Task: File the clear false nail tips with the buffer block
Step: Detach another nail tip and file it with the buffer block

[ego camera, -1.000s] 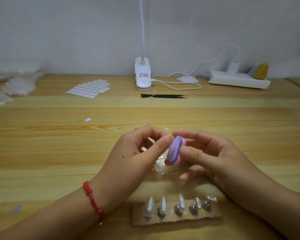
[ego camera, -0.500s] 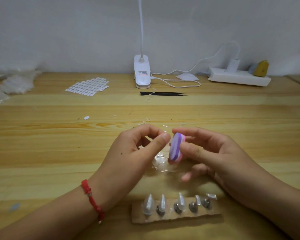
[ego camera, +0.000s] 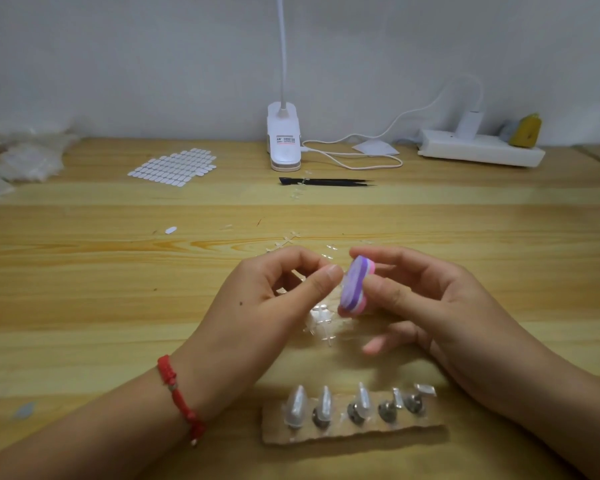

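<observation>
Where the wooden table (ego camera: 84, 306) meets the wall at far left, clear packets (ego camera: 25, 161) lie heaped, and beside them is a sheet of small white oval stickers (ego camera: 174, 167). My left hand (ego camera: 267, 306), a red cord bracelet (ego camera: 179, 396) at its wrist, has thumb and forefinger pinched narrowly together against the buffer block (ego camera: 355, 287); I cannot tell whether a tip sits in that pinch. Behind, a white lamp base (ego camera: 284, 140) stands by the wall with black tweezers (ego camera: 326, 182) lying before it. Loose clear false nail tips (ego camera: 323, 323) lie on the table under my hands. Nearer me, a cardboard strip (ego camera: 354, 433) carries five more tips upright on small stands. My right hand (ego camera: 430, 306) grips the purple-and-pink block on end between thumb and forefinger. A white power strip (ego camera: 478, 150) lies far right.
</observation>
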